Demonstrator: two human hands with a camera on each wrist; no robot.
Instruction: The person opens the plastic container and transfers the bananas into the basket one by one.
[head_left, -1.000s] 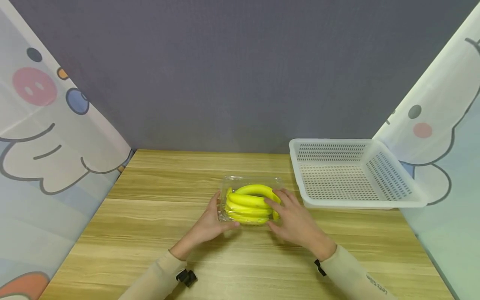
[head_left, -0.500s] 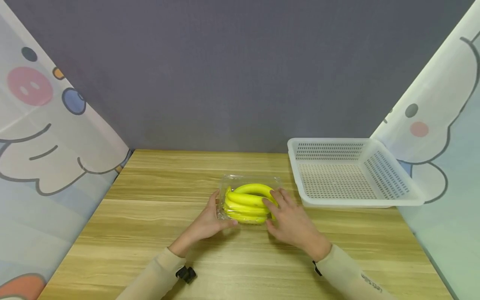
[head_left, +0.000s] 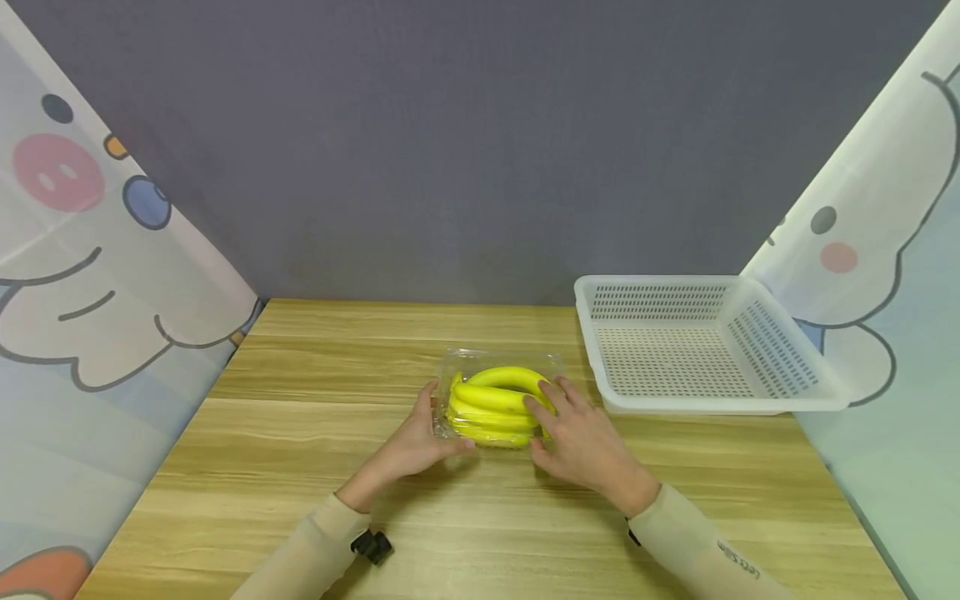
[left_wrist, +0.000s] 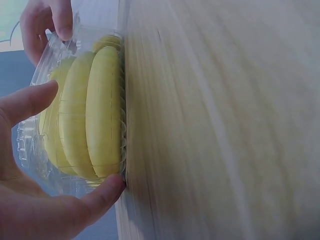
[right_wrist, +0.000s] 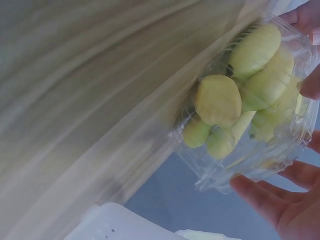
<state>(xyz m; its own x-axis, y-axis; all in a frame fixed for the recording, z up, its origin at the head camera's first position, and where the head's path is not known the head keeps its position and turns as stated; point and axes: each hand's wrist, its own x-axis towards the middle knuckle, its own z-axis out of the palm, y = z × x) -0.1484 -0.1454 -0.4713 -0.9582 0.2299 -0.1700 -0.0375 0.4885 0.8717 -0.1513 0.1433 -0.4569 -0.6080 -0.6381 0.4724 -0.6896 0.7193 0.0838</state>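
Note:
A clear plastic clamshell box (head_left: 480, 360) packed with yellow bananas (head_left: 491, 402) sits on the wooden table. Its left end is gripped by my left hand (head_left: 414, 440), with the thumb along the front and the fingers at the side. Around the right end curves my right hand (head_left: 588, 446), thumb at the front corner and fingertips over the top edge. The left wrist view shows bananas (left_wrist: 75, 115) lying side by side behind the clear wall. From the right wrist, rounded banana ends (right_wrist: 219, 102) show through the plastic, with the fingers (right_wrist: 260, 200) at the box's edge.
A white perforated plastic basket (head_left: 712, 407) stands at the back right of the wooden table (head_left: 330, 367), just right of the box. Behind rises a grey panel (head_left: 450, 167). Cartoon-printed cloths (head_left: 75, 317) hang at both sides.
Both hands stay at the two ends of the box of bananas. The whole head view has shifted slightly left; the box itself shows no clear movement.

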